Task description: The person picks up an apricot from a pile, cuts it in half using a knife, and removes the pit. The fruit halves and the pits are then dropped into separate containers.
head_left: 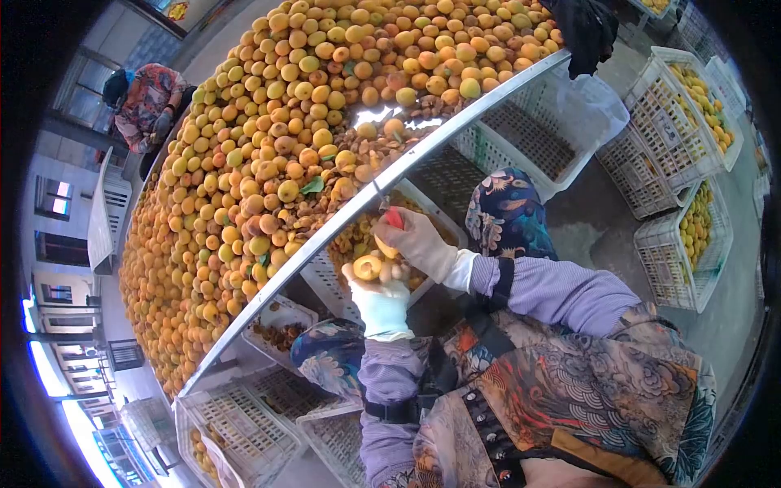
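Note:
My left hand [381, 307], in a whitish glove, is closed round a cut apricot [368, 267] whose open inside faces up. Close beside it, my gloved right hand [421, 246] grips a small tool with a red handle [394, 217], probably a knife; its blade is hard to make out. Another yellow-orange apricot piece [386, 247] shows between the two hands. Both hands are just in front of the table's metal edge [325, 236], above a white crate [325, 285] holding apricot pieces.
A big heap of apricots [268, 163] covers the table, with darker scraps [370, 150] near the edge. Crates of fruit [679, 122] stand at right, and more crates [240, 427] at lower left. A co-worker [149, 106] is at the far left. A black cloth [587, 37] hangs on the corner.

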Demonstrator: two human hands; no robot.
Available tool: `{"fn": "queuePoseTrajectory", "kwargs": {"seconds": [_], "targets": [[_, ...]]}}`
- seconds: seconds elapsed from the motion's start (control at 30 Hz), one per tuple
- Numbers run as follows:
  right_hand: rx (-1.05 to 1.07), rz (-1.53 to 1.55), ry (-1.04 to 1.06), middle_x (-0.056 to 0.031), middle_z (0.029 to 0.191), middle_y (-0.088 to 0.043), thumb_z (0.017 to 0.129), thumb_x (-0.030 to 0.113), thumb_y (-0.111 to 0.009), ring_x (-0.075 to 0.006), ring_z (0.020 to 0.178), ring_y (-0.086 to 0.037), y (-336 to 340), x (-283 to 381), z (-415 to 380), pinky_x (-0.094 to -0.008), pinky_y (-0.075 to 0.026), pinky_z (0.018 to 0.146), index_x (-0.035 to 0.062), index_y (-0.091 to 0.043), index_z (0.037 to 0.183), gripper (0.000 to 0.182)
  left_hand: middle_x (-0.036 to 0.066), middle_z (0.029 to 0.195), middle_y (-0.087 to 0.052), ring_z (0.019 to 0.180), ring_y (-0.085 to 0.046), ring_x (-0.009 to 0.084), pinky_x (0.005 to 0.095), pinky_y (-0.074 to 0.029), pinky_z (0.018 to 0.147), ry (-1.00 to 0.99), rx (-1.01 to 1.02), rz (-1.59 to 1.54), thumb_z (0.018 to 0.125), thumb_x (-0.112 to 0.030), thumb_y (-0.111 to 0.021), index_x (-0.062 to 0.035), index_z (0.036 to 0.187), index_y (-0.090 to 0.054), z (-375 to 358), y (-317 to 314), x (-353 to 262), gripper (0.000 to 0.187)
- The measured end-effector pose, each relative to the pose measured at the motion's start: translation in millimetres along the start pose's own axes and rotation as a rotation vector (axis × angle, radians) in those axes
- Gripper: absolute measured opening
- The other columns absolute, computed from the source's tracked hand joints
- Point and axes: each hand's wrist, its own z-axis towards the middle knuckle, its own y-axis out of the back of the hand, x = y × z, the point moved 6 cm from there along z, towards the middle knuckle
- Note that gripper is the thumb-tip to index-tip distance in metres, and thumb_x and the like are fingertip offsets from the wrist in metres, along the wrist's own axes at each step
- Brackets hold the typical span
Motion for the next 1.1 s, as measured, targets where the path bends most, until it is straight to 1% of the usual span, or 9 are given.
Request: {"fn": "queuePoseTrajectory", "kwargs": {"seconds": [0.03,0.07,0.27,0.37,0.63,0.73,0.83,0.93,1.1], "targets": [[0.023,-0.069,0.007,-0.0015,0.082,-0.058,0.085,0.022,-0.064,-0.0071,0.074,-0.053,0,2,1,-0.0224,-0.046,0.066,0.0024,-0.057,0.095,0.023,0.004,0.064,-0.044,0.063,-0.043,0.0205,0.0353,-0.041,0.073,-0.081,0.123,0.053,0.092,-0.048,-0.041,-0.0055,0.094,-0.052,30,30,2,0.044],[0.046,-0.138,0.014,-0.0011,0.084,-0.058,0.085,0.022,-0.065,-0.0070,0.078,-0.052,-1,6,1,-0.0223,-0.045,0.071,0.0023,-0.058,0.097,0.024,0.006,0.062,-0.046,0.063,-0.045,0.0239,0.0393,-0.040,0.078,0.115,0.327,-0.243,0.092,-0.052,-0.038,-0.0031,0.095,-0.054,27,22,1,0.052],[-0.066,-0.271,0.203,-0.0019,0.082,-0.060,0.083,0.022,-0.066,-0.0097,0.075,-0.055,-2,24,10,-0.0246,-0.046,0.068,0.0023,-0.060,0.093,0.023,0.008,0.061,-0.047,0.061,-0.045,0.0254,0.0408,-0.041,0.073,0.004,0.263,-0.073,0.088,-0.061,-0.039,-0.0017,0.104,-0.054,-1,10,-22,0.064],[0.042,0.083,-0.036,0.0017,0.073,-0.056,0.084,0.016,-0.064,-0.0053,0.065,-0.050,-12,51,-1,-0.0200,-0.042,0.058,0.0029,-0.059,0.091,0.016,0.009,0.061,-0.047,0.057,-0.045,0.0261,0.0427,-0.042,0.069,0.014,0.266,0.030,0.088,-0.064,-0.037,-0.0011,0.103,-0.053,-4,12,-15,0.067],[0.150,0.346,0.054,0.0012,0.057,-0.049,0.089,0.030,-0.056,-0.0056,0.042,-0.043,-27,87,-24,-0.0196,-0.032,0.036,0.0054,-0.057,0.074,0.029,0.004,0.066,-0.049,0.064,-0.049,0.0192,0.0336,-0.043,0.067,-0.072,0.199,0.197,0.089,-0.060,-0.041,-0.0067,0.090,-0.053,-46,-30,-12,0.054],[0.213,0.326,0.111,0.0007,0.057,-0.050,0.090,0.031,-0.056,-0.0053,0.042,-0.043,-22,97,-29,-0.0193,-0.032,0.036,0.0058,-0.056,0.073,0.030,0.000,0.073,-0.050,0.068,-0.049,0.0144,0.0296,-0.041,0.065,-0.064,0.202,0.226,0.091,-0.054,-0.045,-0.0104,0.088,-0.053,-46,-25,-7,0.045],[0.214,0.313,0.051,0.0000,0.058,-0.052,0.090,0.033,-0.056,-0.0051,0.042,-0.044,-22,98,-32,-0.0188,-0.032,0.037,0.0060,-0.056,0.073,0.032,-0.002,0.073,-0.049,0.067,-0.046,0.0121,0.0276,-0.039,0.063,0.027,0.425,0.117,0.092,-0.051,-0.046,-0.0113,0.087,-0.053,-48,-33,2,0.040],[0.220,0.258,0.090,0.0003,0.060,-0.053,0.090,0.032,-0.058,-0.0038,0.044,-0.044,-21,98,-35,-0.0182,-0.032,0.038,0.0063,-0.056,0.073,0.031,-0.002,0.074,-0.047,0.066,-0.044,0.0114,0.0271,-0.037,0.060,-0.044,0.375,0.145,0.094,-0.048,-0.043,-0.0119,0.090,-0.052,-50,-37,3,0.038],[0.199,0.200,0.099,0.0013,0.062,-0.054,0.088,0.026,-0.061,-0.0039,0.051,-0.047,-28,91,-39,-0.0196,-0.037,0.046,0.0057,-0.057,0.075,0.024,0.004,0.096,-0.057,0.082,-0.056,0.0144,0.0293,-0.048,0.071,-0.172,0.191,0.402,0.098,-0.044,-0.035,-0.0073,0.110,-0.051,-41,-25,7,0.042]]}}
